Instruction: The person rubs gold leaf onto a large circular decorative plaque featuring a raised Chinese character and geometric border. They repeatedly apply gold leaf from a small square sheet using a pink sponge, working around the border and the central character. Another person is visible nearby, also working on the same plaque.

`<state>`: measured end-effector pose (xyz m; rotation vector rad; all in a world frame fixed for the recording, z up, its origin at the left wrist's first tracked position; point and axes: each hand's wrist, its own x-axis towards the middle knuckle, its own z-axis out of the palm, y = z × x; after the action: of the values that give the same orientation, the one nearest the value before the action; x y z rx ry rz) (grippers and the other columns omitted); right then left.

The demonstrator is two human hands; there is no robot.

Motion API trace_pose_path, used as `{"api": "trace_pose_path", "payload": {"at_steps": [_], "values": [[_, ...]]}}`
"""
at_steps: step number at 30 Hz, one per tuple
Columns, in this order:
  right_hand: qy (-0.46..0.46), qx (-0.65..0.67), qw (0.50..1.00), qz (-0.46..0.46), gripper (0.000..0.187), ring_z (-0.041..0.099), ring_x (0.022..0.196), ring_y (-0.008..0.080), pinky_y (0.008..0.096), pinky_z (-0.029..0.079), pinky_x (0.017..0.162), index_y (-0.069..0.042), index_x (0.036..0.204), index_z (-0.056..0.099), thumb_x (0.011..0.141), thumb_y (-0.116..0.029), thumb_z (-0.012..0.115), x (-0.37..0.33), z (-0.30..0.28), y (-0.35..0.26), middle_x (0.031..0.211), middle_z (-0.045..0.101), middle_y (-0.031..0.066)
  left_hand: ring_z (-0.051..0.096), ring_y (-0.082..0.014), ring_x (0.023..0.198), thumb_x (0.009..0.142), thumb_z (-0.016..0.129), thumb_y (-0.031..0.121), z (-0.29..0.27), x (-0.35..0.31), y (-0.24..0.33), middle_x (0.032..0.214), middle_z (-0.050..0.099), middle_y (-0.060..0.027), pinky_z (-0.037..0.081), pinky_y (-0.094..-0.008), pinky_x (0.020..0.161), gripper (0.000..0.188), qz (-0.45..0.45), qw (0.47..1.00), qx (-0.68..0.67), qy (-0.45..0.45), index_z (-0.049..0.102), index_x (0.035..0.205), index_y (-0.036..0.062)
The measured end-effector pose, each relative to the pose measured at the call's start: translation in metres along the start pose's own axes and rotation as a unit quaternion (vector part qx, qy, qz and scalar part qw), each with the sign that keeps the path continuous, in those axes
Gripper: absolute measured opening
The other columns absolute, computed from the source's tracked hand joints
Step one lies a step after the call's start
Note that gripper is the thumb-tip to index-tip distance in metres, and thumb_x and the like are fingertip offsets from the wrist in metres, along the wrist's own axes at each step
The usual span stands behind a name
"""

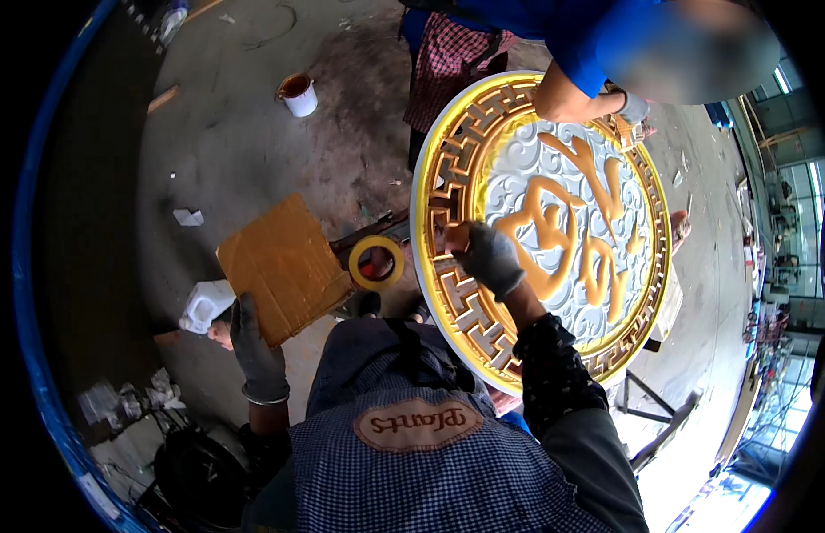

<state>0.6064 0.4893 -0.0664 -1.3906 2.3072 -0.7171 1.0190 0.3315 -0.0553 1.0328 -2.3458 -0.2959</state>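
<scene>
My left hand, in a grey glove, grips the near left edge of a square piece of cardboard smeared with orange-brown paint. My right hand, also gloved, is closed at the left border of a large round relief panel. Whatever its fingers hold is blurred and mostly hidden. Raised gold-brown characters stand out on the panel's pale scrollwork field, inside a brown key-pattern border with yellow edging. At the far right side, a co-worker's gloved hand is over the border with a small tan object.
A roll of yellow tape sits between the cardboard and the panel. On the floor stand a white paint bucket and a white plastic jug. A co-worker leans over the panel's far side. Metal stand legs show beneath the panel.
</scene>
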Motion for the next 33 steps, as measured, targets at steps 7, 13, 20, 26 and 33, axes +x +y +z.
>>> {"api": "trace_pose_path", "payload": {"at_steps": [7,13,20,26,33], "values": [[0.069,0.006,0.997,0.018,0.032,0.069,0.088,0.0398,0.0476,0.055,0.075,-0.010,0.107,0.067,0.079,-0.020,0.078,0.006,-0.020,-0.010,0.096,0.069,0.0159,0.057,-0.0378,0.126,0.083,0.065,-0.014,0.013,0.010,-0.029,0.142,0.056,-0.0243,0.046,-0.0437,0.107,0.074,-0.033,0.995,-0.070,-0.055,0.046,0.152,0.0034],[0.042,-0.063,0.996,0.042,0.024,0.068,0.087,0.0416,0.0498,0.054,0.072,-0.008,0.094,0.065,0.079,-0.023,0.077,0.016,0.000,-0.019,0.092,0.067,0.0184,0.063,-0.0281,0.108,0.112,0.042,0.030,0.010,0.065,0.015,0.124,0.063,-0.0225,0.048,-0.0379,0.097,0.043,-0.175,0.922,-0.340,-0.065,0.054,0.134,-0.0058],[0.137,0.114,0.982,0.059,0.031,0.067,0.090,0.0418,0.0487,0.055,0.075,-0.009,0.110,0.069,0.081,-0.020,0.076,-0.041,-0.019,-0.055,0.099,0.068,0.0171,0.062,-0.0184,0.111,0.108,0.052,0.042,0.023,0.082,0.008,0.121,0.065,-0.0105,0.050,-0.0330,0.095,0.049,-0.328,0.766,-0.552,-0.036,0.057,0.131,-0.0010],[0.189,0.188,0.960,0.087,0.027,0.066,0.090,0.0398,0.0436,0.053,0.077,-0.003,0.102,0.070,0.083,-0.020,0.080,-0.035,-0.040,-0.087,0.096,0.068,0.0183,0.062,-0.0152,0.098,0.106,0.054,0.045,0.028,0.116,0.039,0.110,0.066,-0.0084,0.051,-0.0331,0.085,0.048,-0.298,0.767,-0.561,-0.088,0.061,0.119,-0.0009],[0.171,0.167,0.970,0.028,0.029,0.068,0.089,0.0386,0.0417,0.054,0.076,-0.004,0.105,0.069,0.084,-0.019,0.081,-0.023,-0.037,-0.156,0.097,0.068,0.0173,0.054,-0.0134,0.090,0.106,0.055,0.043,0.044,0.114,0.041,0.099,0.062,-0.0044,0.046,-0.0314,0.081,0.046,-0.272,0.794,-0.528,-0.130,0.062,0.114,-0.0018]]}}
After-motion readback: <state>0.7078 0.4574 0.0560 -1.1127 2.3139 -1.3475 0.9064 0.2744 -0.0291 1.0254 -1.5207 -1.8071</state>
